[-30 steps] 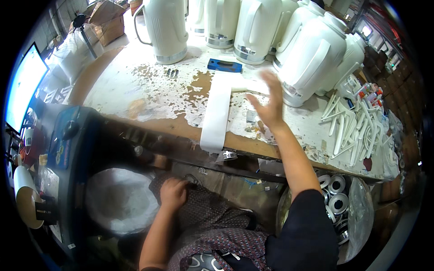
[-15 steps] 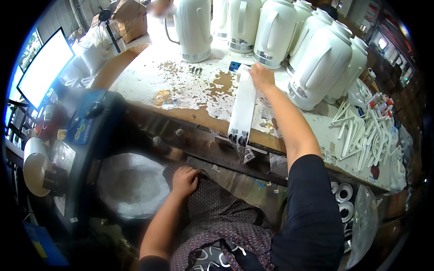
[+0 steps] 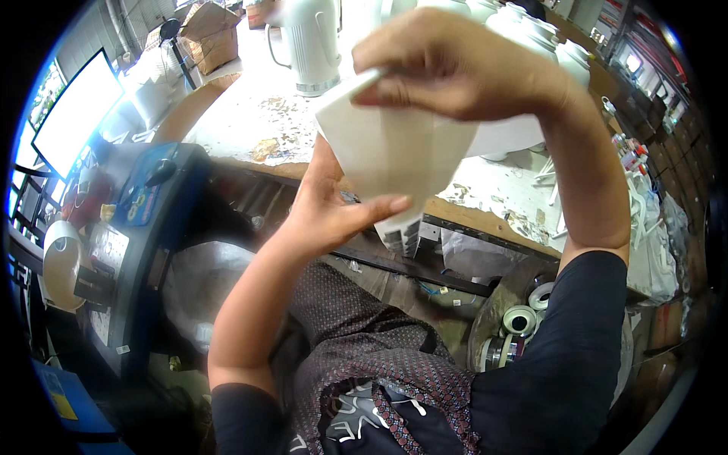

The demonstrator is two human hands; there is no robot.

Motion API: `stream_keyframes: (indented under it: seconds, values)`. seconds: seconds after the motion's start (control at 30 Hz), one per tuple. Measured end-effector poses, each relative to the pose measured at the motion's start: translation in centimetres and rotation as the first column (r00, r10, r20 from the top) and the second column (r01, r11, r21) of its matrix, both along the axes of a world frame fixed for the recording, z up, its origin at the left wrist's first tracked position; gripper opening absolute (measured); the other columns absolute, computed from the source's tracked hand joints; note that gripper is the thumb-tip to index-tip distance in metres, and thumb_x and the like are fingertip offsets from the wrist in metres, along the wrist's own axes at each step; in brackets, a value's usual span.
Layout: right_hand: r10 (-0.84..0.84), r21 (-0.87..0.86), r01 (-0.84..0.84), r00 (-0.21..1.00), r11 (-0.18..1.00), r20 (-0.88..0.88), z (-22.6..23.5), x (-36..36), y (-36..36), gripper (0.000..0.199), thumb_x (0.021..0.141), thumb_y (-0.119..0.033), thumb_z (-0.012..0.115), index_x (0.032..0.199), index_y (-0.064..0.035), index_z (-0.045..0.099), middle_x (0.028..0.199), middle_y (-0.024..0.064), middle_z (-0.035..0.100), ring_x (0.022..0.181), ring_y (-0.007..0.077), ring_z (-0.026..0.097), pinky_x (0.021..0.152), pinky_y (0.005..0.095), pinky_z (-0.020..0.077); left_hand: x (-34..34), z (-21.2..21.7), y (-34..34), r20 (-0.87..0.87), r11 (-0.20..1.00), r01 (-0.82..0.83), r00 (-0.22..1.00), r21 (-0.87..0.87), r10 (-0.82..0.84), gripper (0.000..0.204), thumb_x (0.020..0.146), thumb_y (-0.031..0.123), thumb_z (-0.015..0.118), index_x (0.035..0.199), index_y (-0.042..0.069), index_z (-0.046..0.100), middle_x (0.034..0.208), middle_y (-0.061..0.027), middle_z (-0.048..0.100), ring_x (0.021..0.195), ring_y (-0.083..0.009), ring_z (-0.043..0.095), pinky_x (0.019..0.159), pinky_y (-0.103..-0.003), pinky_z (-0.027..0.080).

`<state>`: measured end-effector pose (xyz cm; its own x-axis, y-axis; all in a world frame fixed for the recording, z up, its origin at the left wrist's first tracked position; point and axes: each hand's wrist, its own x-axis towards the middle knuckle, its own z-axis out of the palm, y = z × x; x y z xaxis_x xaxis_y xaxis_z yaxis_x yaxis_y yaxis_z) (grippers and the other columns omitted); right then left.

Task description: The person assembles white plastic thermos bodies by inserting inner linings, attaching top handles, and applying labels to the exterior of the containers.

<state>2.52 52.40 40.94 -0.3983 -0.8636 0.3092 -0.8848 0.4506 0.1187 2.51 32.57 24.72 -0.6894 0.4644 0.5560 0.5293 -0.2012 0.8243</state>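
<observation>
A long white strip [image 3: 402,152], like a strip of paper or label backing, is raised in front of me over the table's near edge. Dark marks show at its lower end, which hangs below the edge. My right hand [image 3: 447,72] pinches its upper edge between thumb and fingers. Lower on the left, my left hand [image 3: 322,205] has its thumb across the front of the strip while its fingers pass behind and are partly hidden. The strip and right hand are somewhat blurred. Behind them stand several white jugs [image 3: 309,45] with handles, partly covered by my right hand.
The worn white table [image 3: 250,114] has peeling paint. White plastic handles [image 3: 644,220] lie piled at its right end. On the left are a blue-dark machine [image 3: 144,189] and a bright screen [image 3: 80,114]. Below right, a bag holds round white rings [image 3: 519,320].
My right hand has lifted the white strip off the table and toward me. My left hand has come up from my lap to the strip. The view has shifted slightly.
</observation>
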Motion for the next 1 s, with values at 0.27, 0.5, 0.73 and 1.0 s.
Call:
stream_keyframes:
  seconds: [0.27, 0.5, 0.73, 1.0]
  values:
    - [-0.283, -0.284, 0.116, 0.69, 0.952, -0.667, 4.7, -0.7, -1.5, 0.027, 0.086, -0.027, 0.071, 0.1, -0.0048, 0.064, 0.086, 0.0147, 0.068, 0.078, 0.0197, 0.068, 0.067, 0.0336, 0.0545, 0.5, 2.5, 2.6, 0.378, 0.965, -0.103, 0.926, 0.241, 0.005, 0.037, 0.088, 0.011, 0.069, 0.116, -0.009, 0.055, 0.103, -0.0159, 0.066, 0.091, -0.0205, 0.066, 0.079, -0.031, 0.056]
    - [-0.129, -0.265, 0.046, 0.944, 0.963, -0.303, -11.2, 0.1, -1.5, 0.064, 0.075, -0.042, 0.078, 0.128, -0.0118, 0.057, 0.12, 0.0097, 0.061, 0.112, 0.0263, 0.057, 0.096, 0.0413, 0.0461, -5.7, 0.3, 2.1, 0.628, 0.964, -0.211, 0.775, 0.159, 0.066, 0.032, 0.1, 0.023, 0.041, 0.119, 0.0, 0.053, 0.106, -0.0131, 0.062, 0.096, -0.0244, 0.065, 0.083, -0.041, 0.056]
    - [-0.277, -0.539, 0.466, 0.875, 0.701, 0.396, -19.6, -5.6, 3.6, 0.07, 0.082, -0.046, 0.072, 0.136, -0.0066, 0.05, 0.136, 0.0158, 0.053, 0.128, 0.0316, 0.048, 0.107, 0.0436, 0.0386, -10.0, -5.9, 3.5, 0.666, 0.974, -0.134, 0.746, 0.183, -0.022, 0.046, 0.09, -0.001, 0.047, 0.135, -0.002, 0.041, 0.116, -0.0196, 0.06, 0.103, -0.025, 0.064, 0.086, -0.036, 0.056]
    - [-0.806, -0.086, 0.918, 0.383, 0.388, 0.452, -31.7, -20.5, 12.5, 0.063, 0.09, -0.033, 0.06, 0.144, -0.0071, 0.04, 0.148, 0.0201, 0.04, 0.137, 0.0344, 0.038, 0.113, 0.0427, 0.0324, -17.9, -12.9, 5.7, 0.843, 0.974, -0.018, 0.498, -0.224, 0.203, 0.047, 0.086, -0.001, 0.054, 0.131, -0.005, 0.042, 0.105, -0.0221, 0.063, 0.077, -0.0286, 0.069, 0.068, -0.038, 0.059]
